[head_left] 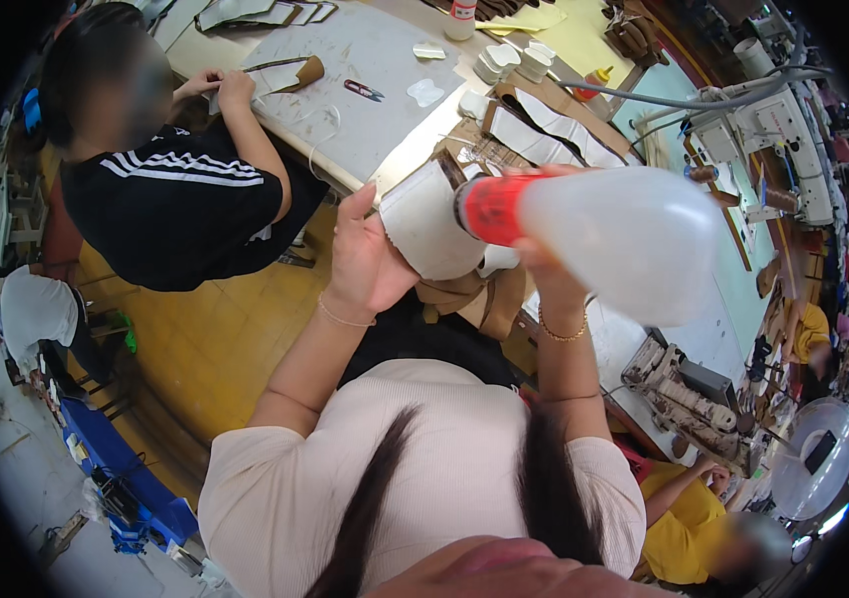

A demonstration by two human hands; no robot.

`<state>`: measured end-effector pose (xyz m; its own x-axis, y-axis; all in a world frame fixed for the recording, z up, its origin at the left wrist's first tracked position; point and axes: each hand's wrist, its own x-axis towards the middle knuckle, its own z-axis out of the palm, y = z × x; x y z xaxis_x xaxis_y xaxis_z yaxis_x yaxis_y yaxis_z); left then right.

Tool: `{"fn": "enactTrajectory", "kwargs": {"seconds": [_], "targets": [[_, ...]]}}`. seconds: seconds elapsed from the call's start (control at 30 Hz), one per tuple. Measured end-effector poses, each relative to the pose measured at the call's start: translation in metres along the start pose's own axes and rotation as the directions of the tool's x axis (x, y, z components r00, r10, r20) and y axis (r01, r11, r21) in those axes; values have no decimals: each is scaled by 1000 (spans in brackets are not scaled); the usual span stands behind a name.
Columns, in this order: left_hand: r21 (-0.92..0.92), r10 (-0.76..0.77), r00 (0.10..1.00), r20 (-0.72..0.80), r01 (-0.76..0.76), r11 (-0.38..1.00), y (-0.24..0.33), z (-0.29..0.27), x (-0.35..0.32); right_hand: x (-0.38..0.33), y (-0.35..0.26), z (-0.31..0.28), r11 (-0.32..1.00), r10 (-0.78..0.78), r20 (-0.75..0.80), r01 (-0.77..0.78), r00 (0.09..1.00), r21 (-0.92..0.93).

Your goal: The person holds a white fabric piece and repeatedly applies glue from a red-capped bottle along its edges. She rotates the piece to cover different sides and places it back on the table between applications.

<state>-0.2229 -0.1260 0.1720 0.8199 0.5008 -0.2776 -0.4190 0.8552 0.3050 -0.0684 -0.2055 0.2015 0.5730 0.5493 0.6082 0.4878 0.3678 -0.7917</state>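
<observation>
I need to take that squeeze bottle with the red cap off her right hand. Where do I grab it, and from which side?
Judging by its pose, take the squeeze bottle around the wide translucent body, coming from the right. It lies roughly sideways, red cap pointing left at the pale curved piece in the left hand. The right hand grips near the cap from below, so the fat end is free.

Both forearms rise from the lower edge, bare, elbows bent, each wrist ringed by a thin bracelet. The left hand point(365, 261) is raised with its back toward the camera, thumb up, fingers curled in a grip on what it holds. The right hand point(547, 267) sits level with it, close beside, fingers wrapped in a closed grasp, wrist turned upward.
</observation>
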Motion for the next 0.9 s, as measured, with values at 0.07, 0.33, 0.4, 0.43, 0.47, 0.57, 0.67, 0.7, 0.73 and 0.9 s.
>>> {"fn": "enactTrajectory", "kwargs": {"seconds": [0.07, 0.33, 0.4, 0.43, 0.47, 0.57, 0.67, 0.7, 0.73, 0.9], "targets": [[0, -15, 1000, 25, 15, 1000, 3, 0, 0, 6, 11, -7, 911, -149, 109, 179, 983, -372], [-70, -58, 991, 120, 67, 995, 5, -5, 13, -6, 6, -3, 993, 32, 17, -34, 999, 114], [-72, -156, 979, 128, 166, 984, 20, 7, 17, 2, 11, -14, 954, 169, -57, -178, 984, -239], [-64, -195, 971, 141, 206, 977, 30, 12, 23, 14, 8, -17, 885, 257, -140, -291, 956, -364], [-71, -179, 983, 30, 181, 981, 32, 6, 32, 18, 15, -23, 886, 209, -191, -269, 959, -378], [-192, -140, 990, 24, 142, 971, 4, -11, 30, 14, 6, -23, 989, 136, -295, -149, 946, -22], [-104, -145, 987, 74, 152, 983, 5, -9, 29, 6, 10, -23, 990, 100, -130, -111, 986, -82], [-64, -143, 987, 75, 148, 987, 6, -7, 28, 2, 8, -18, 990, 118, -108, -125, 987, -57], [-42, -142, 987, 72, 145, 989, 7, -6, 26, -3, 6, -13, 994, 107, -51, -107, 993, 0], [82, -63, 995, 82, 56, 995, 7, -11, 17, 1, 30, -15, 900, 179, -61, -188, 982, -394]]}}
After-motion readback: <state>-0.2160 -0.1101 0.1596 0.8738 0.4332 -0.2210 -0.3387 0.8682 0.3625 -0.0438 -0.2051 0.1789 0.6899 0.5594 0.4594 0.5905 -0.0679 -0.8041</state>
